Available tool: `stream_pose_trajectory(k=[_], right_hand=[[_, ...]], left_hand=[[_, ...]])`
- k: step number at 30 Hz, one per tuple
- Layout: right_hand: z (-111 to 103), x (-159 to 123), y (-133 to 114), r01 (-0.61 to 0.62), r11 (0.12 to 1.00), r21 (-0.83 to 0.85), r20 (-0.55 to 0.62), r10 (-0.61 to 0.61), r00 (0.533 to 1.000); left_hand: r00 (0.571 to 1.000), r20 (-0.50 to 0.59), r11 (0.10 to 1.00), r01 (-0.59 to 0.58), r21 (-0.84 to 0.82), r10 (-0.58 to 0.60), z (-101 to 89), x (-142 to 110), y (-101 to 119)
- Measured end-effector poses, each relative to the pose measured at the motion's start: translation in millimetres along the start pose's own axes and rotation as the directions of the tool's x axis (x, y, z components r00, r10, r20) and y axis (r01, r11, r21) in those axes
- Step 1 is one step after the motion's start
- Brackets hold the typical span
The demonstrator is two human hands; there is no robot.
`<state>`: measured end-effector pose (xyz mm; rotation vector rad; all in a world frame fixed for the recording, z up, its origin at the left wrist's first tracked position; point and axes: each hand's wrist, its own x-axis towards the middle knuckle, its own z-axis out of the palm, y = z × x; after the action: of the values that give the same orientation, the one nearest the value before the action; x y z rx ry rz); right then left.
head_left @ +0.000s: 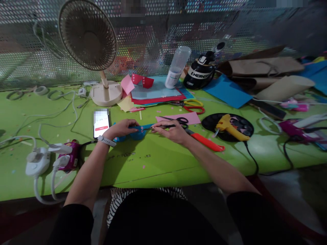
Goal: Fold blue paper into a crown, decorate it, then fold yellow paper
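Observation:
My left hand (124,128), with a pale watch on the wrist, pinches a piece of blue paper (138,135) just above the table. My right hand (171,132) is closed round slim dark tweezers (167,126), whose tip points left at the blue paper. Small pink bits (142,129) show on the paper by the tip. Black scissors (182,120) lie on a pink paper strip (194,117) just beyond my right hand. An orange-handled cutter (208,142) lies beside my right wrist.
A yellow glue gun (227,127) rests on a black palette (246,127), its cord hanging off the front edge. Behind are stacked coloured papers (158,98), red-yellow scissors (194,106), a clear bottle (177,68) and a fan (106,93). A phone (101,123) and power strip (70,158) stand left.

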<state>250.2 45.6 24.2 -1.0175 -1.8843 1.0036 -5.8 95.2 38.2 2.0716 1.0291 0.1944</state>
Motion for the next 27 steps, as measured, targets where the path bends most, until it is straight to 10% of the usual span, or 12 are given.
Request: stream_pose_trajectory(k=[27], right_hand=[[-6.8,-0.4,-4.1,0.040,0.999,-0.012,-0.058,-0.040,0.998]], left_hand=[[1.000,-0.016,1.000,-0.010,-0.012,0.010,1.3,0.7,-1.6]])
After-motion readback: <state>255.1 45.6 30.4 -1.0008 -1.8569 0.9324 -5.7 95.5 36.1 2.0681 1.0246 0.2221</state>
